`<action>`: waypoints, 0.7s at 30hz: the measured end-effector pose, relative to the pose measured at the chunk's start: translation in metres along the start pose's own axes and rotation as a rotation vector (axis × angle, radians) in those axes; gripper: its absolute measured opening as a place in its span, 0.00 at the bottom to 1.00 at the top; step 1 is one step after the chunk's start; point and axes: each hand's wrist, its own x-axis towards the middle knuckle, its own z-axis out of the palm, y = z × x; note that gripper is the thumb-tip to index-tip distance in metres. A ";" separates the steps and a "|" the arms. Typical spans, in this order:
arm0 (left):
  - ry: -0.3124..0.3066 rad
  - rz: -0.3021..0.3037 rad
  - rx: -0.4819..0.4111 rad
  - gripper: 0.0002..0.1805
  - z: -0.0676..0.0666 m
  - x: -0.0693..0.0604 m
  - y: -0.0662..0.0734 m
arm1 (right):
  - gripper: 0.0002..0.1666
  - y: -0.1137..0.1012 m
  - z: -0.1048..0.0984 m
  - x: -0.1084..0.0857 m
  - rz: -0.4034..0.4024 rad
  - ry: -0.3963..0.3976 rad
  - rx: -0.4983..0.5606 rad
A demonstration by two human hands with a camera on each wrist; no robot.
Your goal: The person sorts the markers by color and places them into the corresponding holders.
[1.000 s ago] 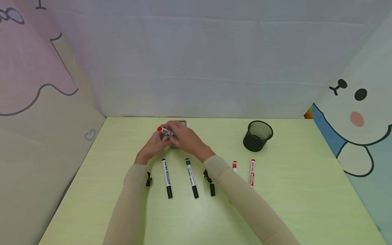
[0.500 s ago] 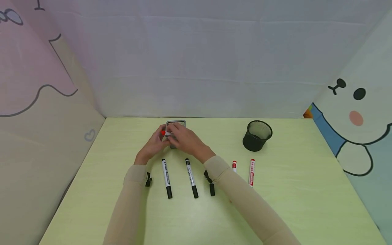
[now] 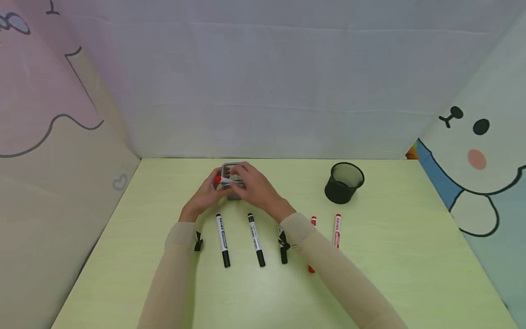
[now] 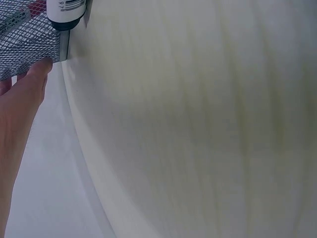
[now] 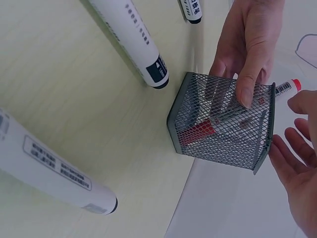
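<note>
A grey square mesh pen holder stands at the table's back left. My left hand grips its near left side, with the thumb on the mesh in the right wrist view. Inside leans a red-and-white marker, its red end jutting past the rim toward the left. My right hand is at the holder's right side, fingers loosely bent and parted, apart from the marker. In the right wrist view some of its fingers are at the rim; whether they touch it I cannot tell.
Black-and-white markers lie in front: one on the left, one in the middle, one partly under the right wrist. Red markers lie farther right, partly behind the sleeve. A round black mesh cup stands at the back right.
The red-and-white marker has gone from my right hand's fingers into the mesh holder. My right hand has let go and shifted slightly right. My left hand keeps its place on the holder.
</note>
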 end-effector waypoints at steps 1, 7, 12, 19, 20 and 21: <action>0.000 -0.003 0.006 0.39 0.000 0.000 0.000 | 0.14 0.000 -0.001 -0.001 0.004 0.006 0.001; -0.002 -0.005 0.013 0.43 0.000 0.001 0.000 | 0.14 0.001 -0.008 -0.008 0.018 0.031 0.017; 0.005 -0.004 0.016 0.44 0.001 0.002 -0.002 | 0.16 0.000 -0.014 -0.015 0.036 0.050 0.053; 0.019 -0.035 0.024 0.46 0.001 0.001 -0.001 | 0.18 0.000 -0.021 -0.027 0.076 0.066 0.077; 0.021 -0.036 0.026 0.46 0.001 0.001 -0.001 | 0.19 0.000 -0.022 -0.029 0.083 0.069 0.081; 0.021 -0.035 0.022 0.46 0.002 0.001 -0.001 | 0.19 0.000 -0.023 -0.032 0.094 0.069 0.086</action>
